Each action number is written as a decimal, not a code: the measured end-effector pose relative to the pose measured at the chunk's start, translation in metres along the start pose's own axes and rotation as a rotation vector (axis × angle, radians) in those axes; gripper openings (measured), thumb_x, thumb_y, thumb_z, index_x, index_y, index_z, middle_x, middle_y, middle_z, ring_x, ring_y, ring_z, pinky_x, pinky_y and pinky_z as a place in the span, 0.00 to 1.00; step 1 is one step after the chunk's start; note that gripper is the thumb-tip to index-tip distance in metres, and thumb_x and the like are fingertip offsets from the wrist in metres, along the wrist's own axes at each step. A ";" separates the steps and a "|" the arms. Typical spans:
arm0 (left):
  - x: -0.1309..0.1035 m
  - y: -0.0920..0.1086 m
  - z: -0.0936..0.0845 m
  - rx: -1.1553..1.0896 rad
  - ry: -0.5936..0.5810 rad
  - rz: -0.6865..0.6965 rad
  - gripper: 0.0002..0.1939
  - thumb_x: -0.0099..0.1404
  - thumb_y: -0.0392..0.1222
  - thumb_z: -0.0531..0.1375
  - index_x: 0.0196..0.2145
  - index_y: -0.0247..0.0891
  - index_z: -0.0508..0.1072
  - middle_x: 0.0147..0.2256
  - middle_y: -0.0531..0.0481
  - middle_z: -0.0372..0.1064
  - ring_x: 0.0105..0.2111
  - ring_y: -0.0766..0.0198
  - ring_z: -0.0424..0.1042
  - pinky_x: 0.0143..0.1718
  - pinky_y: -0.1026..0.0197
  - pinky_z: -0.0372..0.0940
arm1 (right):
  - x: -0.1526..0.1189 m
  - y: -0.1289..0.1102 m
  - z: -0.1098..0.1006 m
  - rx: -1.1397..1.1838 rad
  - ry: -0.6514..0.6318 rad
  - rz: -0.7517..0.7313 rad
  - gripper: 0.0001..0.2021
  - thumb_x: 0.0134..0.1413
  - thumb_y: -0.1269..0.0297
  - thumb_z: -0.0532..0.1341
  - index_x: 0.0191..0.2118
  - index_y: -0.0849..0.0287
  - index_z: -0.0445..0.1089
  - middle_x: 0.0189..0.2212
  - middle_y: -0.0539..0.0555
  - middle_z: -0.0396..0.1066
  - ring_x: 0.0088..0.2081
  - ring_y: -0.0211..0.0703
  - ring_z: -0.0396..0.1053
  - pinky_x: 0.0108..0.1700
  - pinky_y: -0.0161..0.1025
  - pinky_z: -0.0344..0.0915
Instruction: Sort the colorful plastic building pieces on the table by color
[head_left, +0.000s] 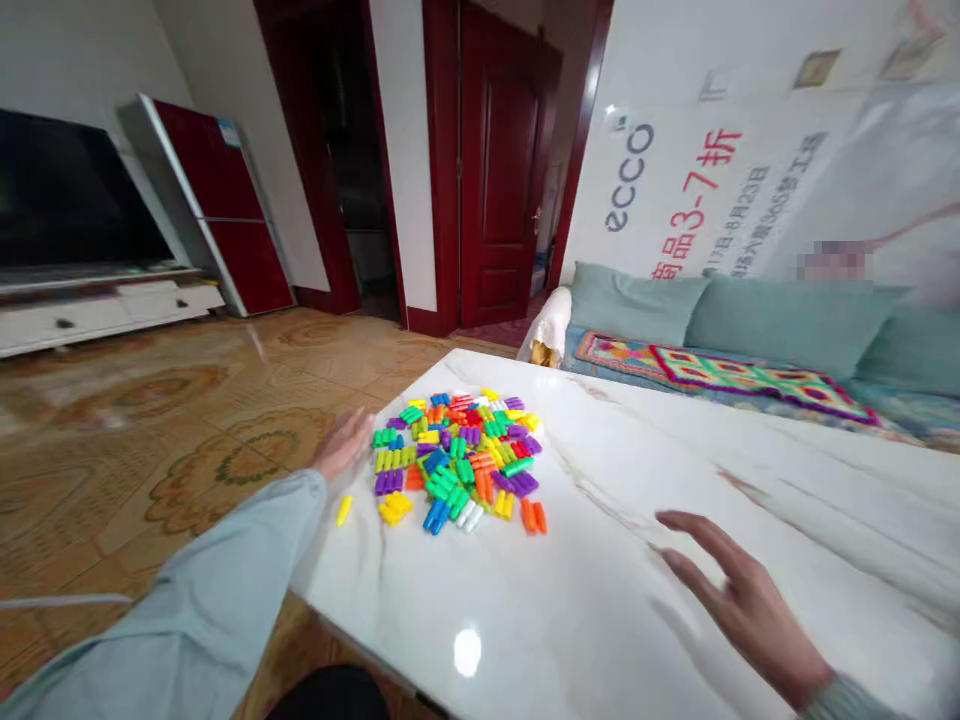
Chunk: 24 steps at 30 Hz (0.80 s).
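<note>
A pile of small plastic building pieces [457, 470] lies on the white marble-look table [600, 620]. They are shaped like short joined tubes, in green, purple, yellow, orange, blue, red and white. My left hand [345, 445] is at the table's left edge, right beside the pile, fingers stretched out and together. Whether it touches the nearest pieces I cannot tell. A single yellow piece [344, 511] lies apart, close to my left wrist. Over the right part of the table my right hand [739, 595] is open, thumb and fingers apart, holding nothing. An orange piece [534, 517] is the pile's nearest to it.
Behind the table stands a sofa with green cushions [637, 305] and a patterned crochet cover [757, 375]. A red door [502, 170], a red fridge [217, 200] and a television [75, 190] are farther back. Tiled floor [225, 440] lies left of the table.
</note>
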<state>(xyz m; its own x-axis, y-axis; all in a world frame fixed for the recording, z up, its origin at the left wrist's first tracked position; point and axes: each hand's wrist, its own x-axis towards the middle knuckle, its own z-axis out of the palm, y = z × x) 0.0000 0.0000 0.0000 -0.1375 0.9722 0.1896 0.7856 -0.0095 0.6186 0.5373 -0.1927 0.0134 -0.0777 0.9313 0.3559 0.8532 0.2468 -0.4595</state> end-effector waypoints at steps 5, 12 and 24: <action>0.051 0.000 0.033 -0.034 -0.073 0.096 0.40 0.65 0.68 0.41 0.65 0.40 0.57 0.67 0.46 0.50 0.69 0.50 0.36 0.67 0.46 0.31 | 0.169 -0.019 0.097 0.028 -0.068 -0.137 0.30 0.60 0.40 0.47 0.56 0.55 0.67 0.58 0.60 0.65 0.59 0.55 0.62 0.61 0.54 0.59; 0.073 0.029 0.059 -0.178 -0.232 0.282 0.38 0.68 0.67 0.40 0.66 0.43 0.55 0.67 0.50 0.49 0.66 0.56 0.49 0.66 0.55 0.45 | 0.300 -0.054 0.155 -0.070 -0.396 -0.093 0.38 0.57 0.31 0.43 0.68 0.44 0.49 0.70 0.54 0.40 0.68 0.68 0.38 0.61 0.72 0.41; 0.050 0.079 0.102 -0.150 -0.246 0.435 0.35 0.63 0.64 0.55 0.60 0.41 0.66 0.61 0.44 0.61 0.62 0.50 0.57 0.64 0.50 0.50 | 0.266 -0.045 0.159 -0.191 -0.407 -0.237 0.34 0.55 0.32 0.48 0.64 0.38 0.56 0.67 0.48 0.50 0.63 0.62 0.55 0.58 0.61 0.57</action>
<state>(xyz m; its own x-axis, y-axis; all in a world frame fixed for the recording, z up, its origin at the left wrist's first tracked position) 0.1168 0.0716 -0.0193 0.3421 0.8970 0.2799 0.6414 -0.4406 0.6280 0.3968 0.0863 -0.0007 -0.4431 0.8939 0.0685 0.8639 0.4461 -0.2336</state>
